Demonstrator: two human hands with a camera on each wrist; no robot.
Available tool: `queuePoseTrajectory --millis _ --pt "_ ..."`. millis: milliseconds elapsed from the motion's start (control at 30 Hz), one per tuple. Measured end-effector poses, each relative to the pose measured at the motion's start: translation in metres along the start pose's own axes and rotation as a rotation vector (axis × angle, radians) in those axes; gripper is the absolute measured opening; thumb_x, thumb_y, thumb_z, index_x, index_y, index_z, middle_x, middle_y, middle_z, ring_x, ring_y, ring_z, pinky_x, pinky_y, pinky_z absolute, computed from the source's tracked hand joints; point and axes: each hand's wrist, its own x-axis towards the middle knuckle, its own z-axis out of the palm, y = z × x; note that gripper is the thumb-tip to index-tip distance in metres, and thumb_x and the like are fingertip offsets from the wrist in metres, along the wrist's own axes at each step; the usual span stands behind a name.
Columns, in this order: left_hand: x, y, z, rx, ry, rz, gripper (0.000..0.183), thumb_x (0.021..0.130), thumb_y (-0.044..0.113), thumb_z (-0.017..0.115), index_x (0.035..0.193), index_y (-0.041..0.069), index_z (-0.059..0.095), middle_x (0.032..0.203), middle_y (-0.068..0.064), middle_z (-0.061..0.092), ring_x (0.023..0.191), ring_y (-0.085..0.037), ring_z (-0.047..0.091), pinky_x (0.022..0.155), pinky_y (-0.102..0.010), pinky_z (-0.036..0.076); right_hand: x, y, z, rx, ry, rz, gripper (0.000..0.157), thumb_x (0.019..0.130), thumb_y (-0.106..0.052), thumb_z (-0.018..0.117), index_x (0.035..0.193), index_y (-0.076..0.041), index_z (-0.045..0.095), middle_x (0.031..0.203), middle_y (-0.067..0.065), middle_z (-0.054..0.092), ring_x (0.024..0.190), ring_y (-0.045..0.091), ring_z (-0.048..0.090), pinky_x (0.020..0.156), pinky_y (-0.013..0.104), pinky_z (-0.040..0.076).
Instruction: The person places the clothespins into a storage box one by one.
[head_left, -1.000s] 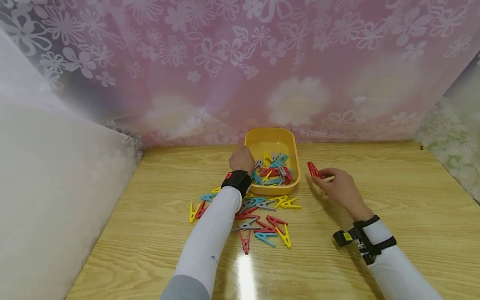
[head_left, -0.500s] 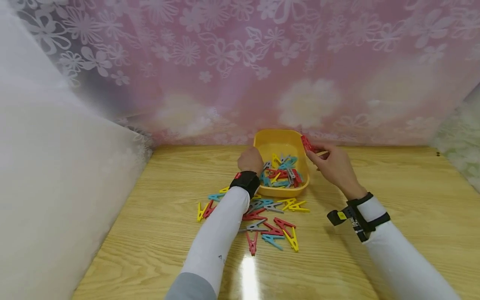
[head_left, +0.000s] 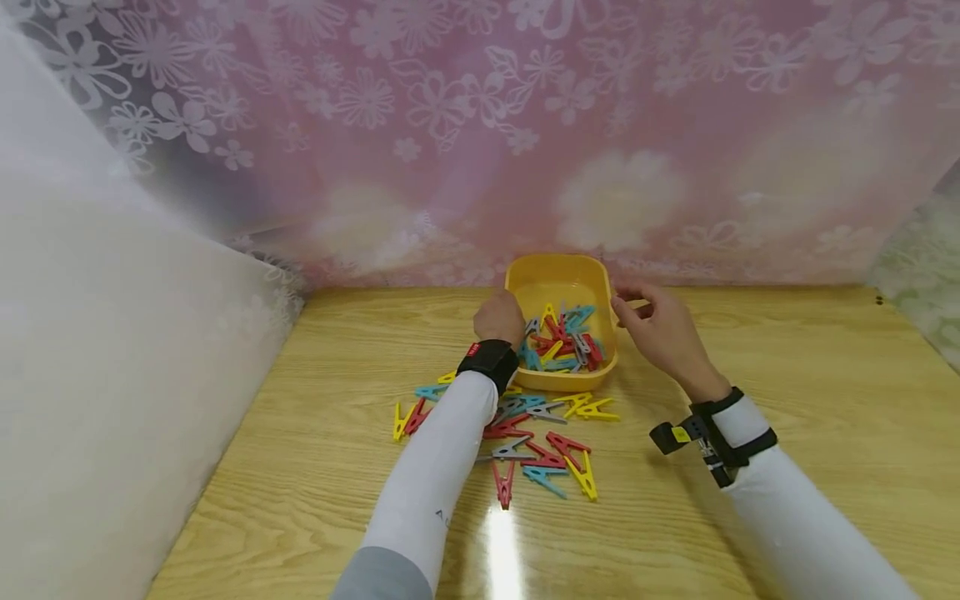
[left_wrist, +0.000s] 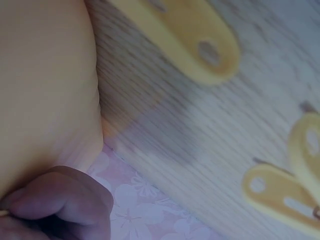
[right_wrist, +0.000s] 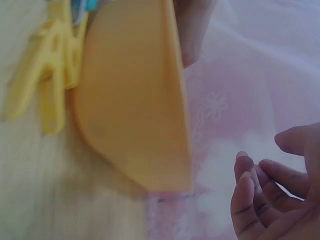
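Note:
My left hand point(head_left: 499, 318) grips the left rim of a yellow plastic basin point(head_left: 566, 382). Its curled fingers point(left_wrist: 70, 202) show in the lower left of the left wrist view. Inside the basin lie several clothespins in blue, grey, red and yellow, among them a red clothespin point(head_left: 555, 327) on top of the heap. Just outside the right rim is my right hand point(head_left: 663, 333), holding nothing. In the right wrist view its thumb and fingers point(right_wrist: 244, 195) are loosely bent and apart from the basin wall point(right_wrist: 135, 100).
Several loose clothespins lie on the wooden table point(head_left: 285, 483) in front of the basin, including a yellow one point(head_left: 583, 477) and a blue one point(head_left: 545, 478). A pink flowered cloth point(head_left: 450, 192) hangs right behind the basin; a white wall point(head_left: 112, 375) borders the left side.
My right hand carried a red clothespin leftward and up to the basin's right rim, then let it go; it now lies inside. The left hand stays at the rim.

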Motion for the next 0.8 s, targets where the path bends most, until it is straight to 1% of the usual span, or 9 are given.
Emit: queuePoseTrajectory --millis 200,367,467,567,633,733,800 --pt "0.002 -0.003 0.002 -0.006 -0.002 -0.003 0.029 0.097 0.026 0.055 0.117 0.005 0.061 0.081 -0.008 0.066 0.069 -0.021 0.064 0.059 -0.033 0.053 -0.013 0.013 -0.002 -0.002 -0.047 0.025 0.045 0.1 -0.033 0.049 0.128 0.001 0.054 0.115 0.018 0.058 0.085 0.033 0.063 0.059 0.032 0.05" --pt "0.003 -0.004 0.002 -0.016 0.006 -0.004 0.031 0.097 0.026 0.056 0.118 0.004 0.06 0.083 -0.009 0.067 0.071 -0.022 0.065 0.061 -0.035 0.054 -0.024 0.023 -0.004 0.001 -0.092 0.056 0.043 0.1 -0.035 0.048 0.128 -0.002 0.054 0.117 0.017 0.057 0.086 0.034 0.062 0.063 0.034 0.05" --pt "0.002 -0.003 0.001 -0.016 0.004 -0.007 0.033 0.096 0.027 0.056 0.12 0.005 0.059 0.084 -0.009 0.067 0.071 -0.022 0.065 0.061 -0.035 0.054 -0.03 0.031 -0.004 -0.019 -0.14 0.091 0.041 0.101 -0.031 0.047 0.127 -0.001 0.054 0.117 0.017 0.057 0.086 0.034 0.062 0.063 0.035 0.049" --pt "0.001 -0.002 0.0 -0.021 -0.005 -0.014 0.034 0.096 0.027 0.056 0.122 0.005 0.059 0.082 -0.009 0.067 0.069 -0.022 0.065 0.06 -0.034 0.054 -0.037 0.039 -0.004 -0.042 -0.232 0.125 0.035 0.102 -0.023 0.046 0.125 0.002 0.054 0.116 0.02 0.057 0.085 0.031 0.062 0.062 0.034 0.048" --pt "0.001 -0.001 -0.001 -0.02 -0.012 -0.018 0.034 0.097 0.027 0.056 0.122 0.005 0.059 0.08 -0.009 0.066 0.068 -0.022 0.064 0.059 -0.034 0.053 -0.041 0.044 -0.004 -0.055 -0.318 0.119 0.032 0.101 -0.016 0.047 0.124 0.004 0.055 0.117 0.022 0.057 0.085 0.028 0.061 0.063 0.033 0.048" --pt "0.0 0.001 -0.001 -0.019 -0.009 -0.023 0.033 0.096 0.027 0.057 0.121 0.005 0.06 0.08 -0.009 0.066 0.068 -0.022 0.065 0.06 -0.034 0.054 -0.048 0.049 -0.002 -0.063 -0.448 0.054 0.032 0.097 -0.011 0.052 0.125 0.006 0.055 0.119 0.023 0.056 0.08 0.022 0.058 0.062 0.031 0.048" --pt "0.0 0.002 -0.002 -0.014 -0.01 -0.023 0.034 0.096 0.027 0.057 0.121 0.005 0.059 0.082 -0.009 0.067 0.07 -0.022 0.065 0.061 -0.034 0.054 -0.052 0.051 -0.001 -0.075 -0.506 0.0 0.036 0.095 -0.015 0.059 0.125 0.005 0.056 0.118 0.02 0.055 0.079 0.017 0.055 0.064 0.031 0.047"
